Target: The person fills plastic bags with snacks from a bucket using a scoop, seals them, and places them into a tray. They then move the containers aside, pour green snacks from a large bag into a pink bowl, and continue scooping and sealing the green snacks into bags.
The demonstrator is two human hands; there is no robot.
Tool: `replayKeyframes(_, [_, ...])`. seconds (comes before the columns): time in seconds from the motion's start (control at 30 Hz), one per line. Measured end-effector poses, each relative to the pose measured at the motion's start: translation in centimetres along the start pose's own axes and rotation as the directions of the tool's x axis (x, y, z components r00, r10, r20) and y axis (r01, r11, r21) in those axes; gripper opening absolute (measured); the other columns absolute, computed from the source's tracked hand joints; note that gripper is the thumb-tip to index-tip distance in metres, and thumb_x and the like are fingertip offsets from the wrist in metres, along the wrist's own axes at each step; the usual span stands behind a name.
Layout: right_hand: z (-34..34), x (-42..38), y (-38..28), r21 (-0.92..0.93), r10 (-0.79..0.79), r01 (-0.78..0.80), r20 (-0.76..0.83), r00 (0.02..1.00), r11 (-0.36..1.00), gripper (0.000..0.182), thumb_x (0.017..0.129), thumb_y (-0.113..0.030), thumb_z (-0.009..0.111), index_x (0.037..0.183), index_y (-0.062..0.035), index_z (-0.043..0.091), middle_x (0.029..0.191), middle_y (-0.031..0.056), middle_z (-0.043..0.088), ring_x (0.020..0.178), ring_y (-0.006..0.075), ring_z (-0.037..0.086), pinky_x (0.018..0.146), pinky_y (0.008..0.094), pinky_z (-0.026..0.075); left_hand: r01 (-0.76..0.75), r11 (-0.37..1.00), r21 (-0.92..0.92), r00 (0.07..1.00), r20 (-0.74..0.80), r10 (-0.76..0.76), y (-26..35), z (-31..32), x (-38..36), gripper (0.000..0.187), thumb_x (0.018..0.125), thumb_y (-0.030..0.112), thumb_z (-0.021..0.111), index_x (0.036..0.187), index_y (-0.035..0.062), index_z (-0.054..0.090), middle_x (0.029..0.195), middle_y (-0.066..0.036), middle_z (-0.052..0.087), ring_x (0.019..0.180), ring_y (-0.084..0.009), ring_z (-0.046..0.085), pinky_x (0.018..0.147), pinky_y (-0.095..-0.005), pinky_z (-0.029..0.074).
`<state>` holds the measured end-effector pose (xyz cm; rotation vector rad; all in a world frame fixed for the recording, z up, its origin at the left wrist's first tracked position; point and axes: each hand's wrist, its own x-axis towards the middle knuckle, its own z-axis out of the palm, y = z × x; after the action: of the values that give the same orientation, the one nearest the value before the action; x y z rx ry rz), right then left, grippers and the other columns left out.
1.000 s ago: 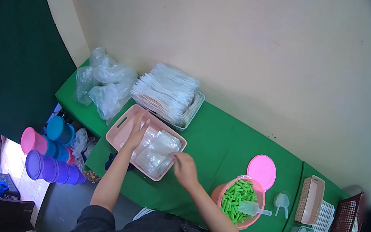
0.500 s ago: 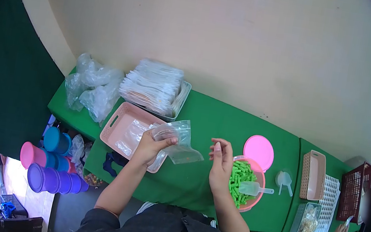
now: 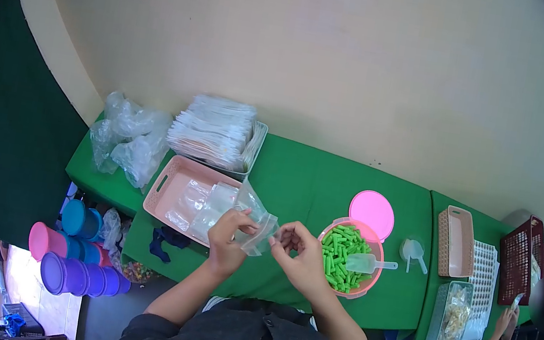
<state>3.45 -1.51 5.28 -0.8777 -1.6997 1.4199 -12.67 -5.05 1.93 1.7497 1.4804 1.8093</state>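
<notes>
Between my hands is a clear zip-lock bag (image 3: 260, 234), its zip edge turned toward the right. My left hand (image 3: 231, 236) is closed on the bag's left side. The thumb and fingertips of my right hand (image 3: 298, 251) pinch the bag's right edge. Just right of that hand stands a pink tub (image 3: 363, 289) full of green stick-shaped pieces (image 3: 339, 252), with a clear plastic scoop (image 3: 365, 262) lying on top. Left of my hands, a pink basket (image 3: 162, 201) holds more flat clear bags (image 3: 188, 205).
A tray of stacked white packets (image 3: 212, 133) and crumpled plastic bags (image 3: 131, 137) stand at the back left. Behind the tub lie a pink lid (image 3: 372, 214) and another scoop (image 3: 415, 252). Baskets (image 3: 457, 243) line the right table, where another person's hand (image 3: 505, 322) holds a small packet.
My right hand has moved left from beside the tub to take the bag's edge. The bag has turned and come lower between both hands. The view has shifted slightly.
</notes>
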Motion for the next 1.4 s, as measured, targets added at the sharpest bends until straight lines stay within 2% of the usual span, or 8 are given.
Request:
replayKeyframes(0.23, [-1.3,-1.9,0.0,-0.209,0.129,-0.103,0.118,0.985,0.972,0.014,0.082,-0.007,0.062,0.084,0.0037,0.054,0.066,0.0087,0.059,0.06,0.0135,0.059,0.057,0.0272,0.047,-0.298,0.945,0.134,0.897,0.379,0.229,1.7,2.2,-0.8,0.076,0.06,-0.001,0.075,0.128,0.0137,0.043,0.1,-0.008,0.057,0.092,-0.0269,0.059,0.104,-0.0503,0.035])
replayKeyframes(0.57, [-2.7,-4.9,-0.7,-0.269,0.059,-0.082,-0.092,0.994,0.959,0.013,0.081,-0.006,0.064,0.076,0.0028,0.055,0.061,0.0038,0.056,0.055,0.0074,0.052,0.052,0.0235,0.043,0.056,0.989,-0.137,0.939,0.344,-0.006,0.6,3.5,-3.4,0.065,0.068,0.004,0.077,0.124,0.0104,0.045,0.09,-0.009,0.062,0.085,-0.0265,0.063,0.074,-0.0389,0.051])
replayKeyframes(0.77, [-4.0,-5.3,-0.9,-0.209,0.143,-0.147,-0.033,0.989,0.967,0.008,0.082,-0.003,0.063,0.086,0.0002,0.057,0.073,0.0019,0.058,0.065,0.0053,0.052,0.057,0.0226,0.043,-0.341,0.939,0.05,0.885,0.352,0.303,1.5,2.5,-1.5,0.049,0.066,0.011,0.081,0.105,0.0086,0.051,0.089,-0.006,0.061,0.087,-0.0227,0.062,0.087,-0.0426,0.048])
replayKeyframes(0.83, [-3.6,-4.6,0.7,0.182,0.058,-0.052,-0.028,0.998,0.982,0.017,0.09,-0.011,0.057,0.105,-0.002,0.054,0.094,0.005,0.059,0.08,0.0082,0.054,0.068,0.0229,0.044,-0.236,0.968,-0.082,0.938,0.242,0.249,1.4,3.0,-2.1,0.048,0.065,0.011,0.082,0.1,0.0085,0.05,0.089,-0.006,0.06,0.089,-0.0223,0.062,0.091,-0.0444,0.045])
replayKeyframes(1.0, [-1.4,-2.4,7.9,0.213,0.146,-0.118,-0.119,0.982,0.97,0.035,0.1,-0.033,0.04,0.114,-0.003,0.05,0.105,0.0057,0.058,0.087,0.011,0.055,0.077,0.0241,0.045,-0.175,0.948,-0.266,0.936,0.253,0.243,2.3,3.0,-2.6,0.057,0.062,0.01,0.083,0.099,0.0095,0.039,0.089,-0.007,0.053,0.093,-0.0241,0.061,0.099,-0.0476,0.04])
replayKeyframes(1.07, [-0.1,-2.4,9.4,0.643,0.307,-0.292,0.091,0.947,0.708,0.033,0.1,-0.034,0.043,0.108,-0.0037,0.053,0.097,0.0036,0.059,0.083,0.008,0.055,0.074,0.0221,0.045,-0.091,0.893,-0.441,0.951,0.227,0.209,3.2,3.4,-2.9,0.056,0.06,0.007,0.084,0.098,0.0085,0.043,0.088,-0.007,0.058,0.093,-0.0228,0.062,0.1,-0.048,0.04])
replayKeyframes(1.23, [1.6,-2.8,12.4,0.501,0.316,-0.255,-0.039,0.948,0.827,0.029,0.099,-0.035,0.045,0.097,-0.0073,0.056,0.072,0.0007,0.054,0.061,0.0061,0.052,0.052,0.0226,0.042,-0.05,0.877,-0.478,0.969,0.189,0.159,2.8,3.2,-4.1,0.051,0.064,0.0,0.079,0.097,0.0082,0.041,0.087,-0.008,0.058,0.092,-0.023,0.062,0.098,-0.0492,0.043])
replayKeyframes(1.4, [1.8,-2.7,11.9,0.662,0.585,-0.521,0.152,0.797,0.539,0.039,0.097,-0.043,0.046,0.095,-0.0055,0.058,0.072,0.0035,0.058,0.057,0.0098,0.053,0.049,0.0275,0.044,-0.006,0.902,-0.432,0.982,0.166,0.086,2.6,3.1,-4.9,0.042,0.075,-0.001,0.07,0.097,0.0088,0.035,0.085,-0.01,0.056,0.082,-0.0218,0.063,0.09,-0.0481,0.048])
